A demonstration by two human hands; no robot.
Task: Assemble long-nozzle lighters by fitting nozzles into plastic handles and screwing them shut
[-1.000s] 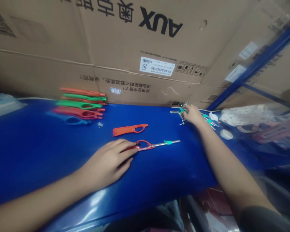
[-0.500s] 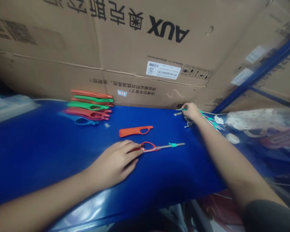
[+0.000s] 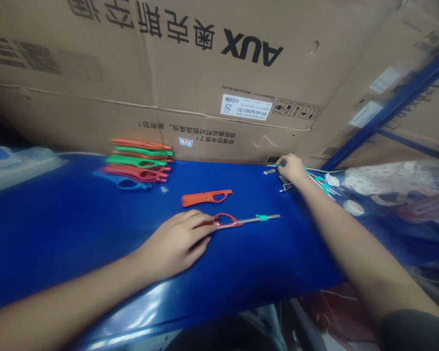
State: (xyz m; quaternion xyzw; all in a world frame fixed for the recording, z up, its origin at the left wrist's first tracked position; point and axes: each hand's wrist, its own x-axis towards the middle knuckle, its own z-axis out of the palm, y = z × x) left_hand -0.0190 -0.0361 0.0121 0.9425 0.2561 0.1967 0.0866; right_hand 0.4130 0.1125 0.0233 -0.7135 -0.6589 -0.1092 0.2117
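One translucent plastic bag [image 3: 25, 163] lies at the worktop's [image 3: 95, 229] back left corner; something blue shows in it, too blurred to name. Next along the back edge comes a stack of coloured shells [image 3: 139, 162], orange, green, red and blue, with tiny metal pins [image 3: 164, 190] just beside it.

Nearer the front edge, the left hand [image 3: 185, 239] grasps the red half-shell [image 3: 235, 224] by its left end, fingers over it and thumb on the near side. From its right end a metal tube [image 3: 249, 221] sticks out, wrapped in green tape [image 3: 262, 218]. Behind lies an orange half-shell [image 3: 207, 198], apart from it.

Steadying the red piece while reaching for small parts seems the step in hand. At the back edge, right of middle, the right hand [image 3: 291, 169] has its fingers drawn together by a small metal piece [image 3: 269, 171] (whether they pinch the green bit [image 3: 276, 165] there, I cannot tell). The next move calls for a fine fingertip grip and a firm left hand.

Farther right are more taped tubes [image 3: 324, 185], a white round object [image 3: 353, 208], a spotted bag [image 3: 388, 178] and a pinkish bag [image 3: 420, 207]; their contents are unclear.
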